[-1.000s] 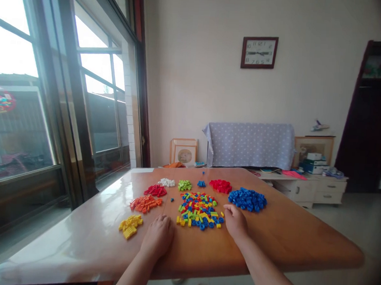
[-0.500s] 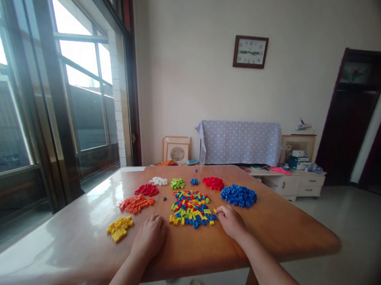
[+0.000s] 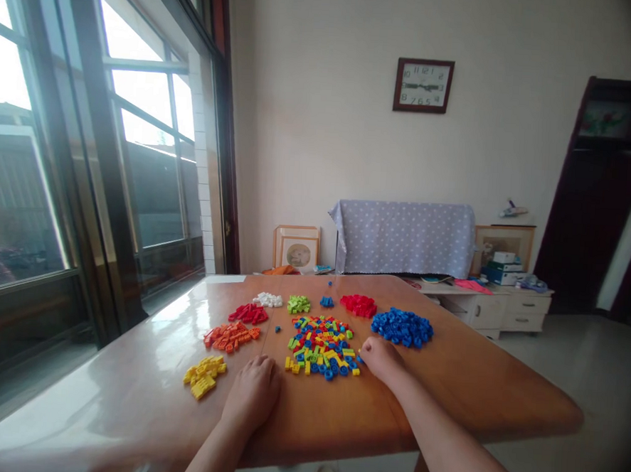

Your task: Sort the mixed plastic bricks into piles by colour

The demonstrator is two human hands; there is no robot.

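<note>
Many mixed blocks [image 3: 328, 353] were spread on the table [image 3: 477, 388]; the left hand [image 3: 254, 387] was laid palm-down, the right hand [image 3: 381, 357] was curled beside them; neither grip could be told.

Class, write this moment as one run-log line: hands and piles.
Left hand: on table, between yellow pile and mixed pile | Right hand: at mixed pile's right edge, grip unclear | Blue pile: beyond right hand
</note>
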